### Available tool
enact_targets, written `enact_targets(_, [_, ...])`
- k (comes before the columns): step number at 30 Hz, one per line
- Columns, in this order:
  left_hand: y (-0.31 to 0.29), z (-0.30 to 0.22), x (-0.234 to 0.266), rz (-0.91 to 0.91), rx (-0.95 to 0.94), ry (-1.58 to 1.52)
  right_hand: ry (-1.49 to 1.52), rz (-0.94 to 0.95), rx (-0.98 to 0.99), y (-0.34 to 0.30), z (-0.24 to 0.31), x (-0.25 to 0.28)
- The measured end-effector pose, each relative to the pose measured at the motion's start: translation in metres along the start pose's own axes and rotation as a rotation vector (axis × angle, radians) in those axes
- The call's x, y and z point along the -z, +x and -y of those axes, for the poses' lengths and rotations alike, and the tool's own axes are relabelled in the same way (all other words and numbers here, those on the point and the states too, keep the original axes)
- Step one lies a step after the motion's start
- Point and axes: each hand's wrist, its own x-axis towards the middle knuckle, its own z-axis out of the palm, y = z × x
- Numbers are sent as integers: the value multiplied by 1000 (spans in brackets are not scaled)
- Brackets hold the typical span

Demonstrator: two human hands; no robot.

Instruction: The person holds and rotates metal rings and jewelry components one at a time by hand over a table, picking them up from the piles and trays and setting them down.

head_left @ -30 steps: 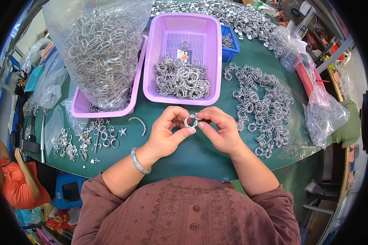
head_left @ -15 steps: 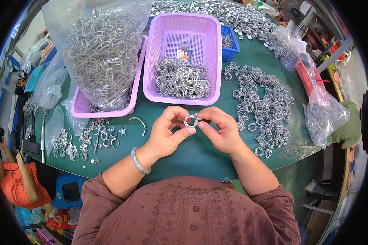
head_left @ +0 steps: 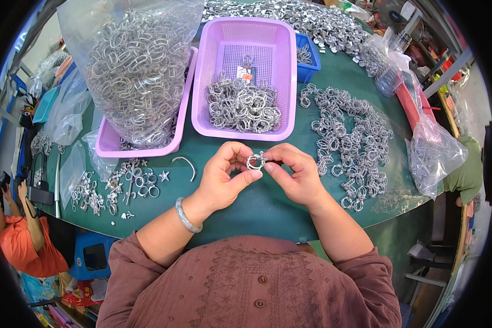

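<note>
Between my two hands, over the table's near middle, is a small silver metal ring (head_left: 254, 162) with a raised part on its right side. My left hand (head_left: 228, 170) pinches the ring's left side between thumb and fingers; a stone-like bangle (head_left: 185, 215) circles that wrist. My right hand (head_left: 294, 174) is closed, thumb and forefinger meeting at the raised part of the same ring. Just beyond my hands stands a lilac plastic basket (head_left: 286, 109) with a heap of similar silver rings (head_left: 246, 106) and a small card inside.
A big clear bag of metal rings (head_left: 139, 71) sits in a second lilac basket (head_left: 139, 153) at the left. Linked rings (head_left: 350, 142) lie in rows on the right. Loose rings and a star (head_left: 164, 175) lie left. A blue bin (head_left: 309, 68) stands behind.
The ring has turned slightly between my fingers; my hands stay in the same place. At the far left, the person in orange has shifted an arm.
</note>
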Motion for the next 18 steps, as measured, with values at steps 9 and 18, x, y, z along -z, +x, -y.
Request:
enact_targets(9, [-1,5,2,27,-11,-51,3,-9,7,0,-1,0])
enact_targets(18, [0,3,-2,71,-23,-202,-24,-8,12,0,-3,2])
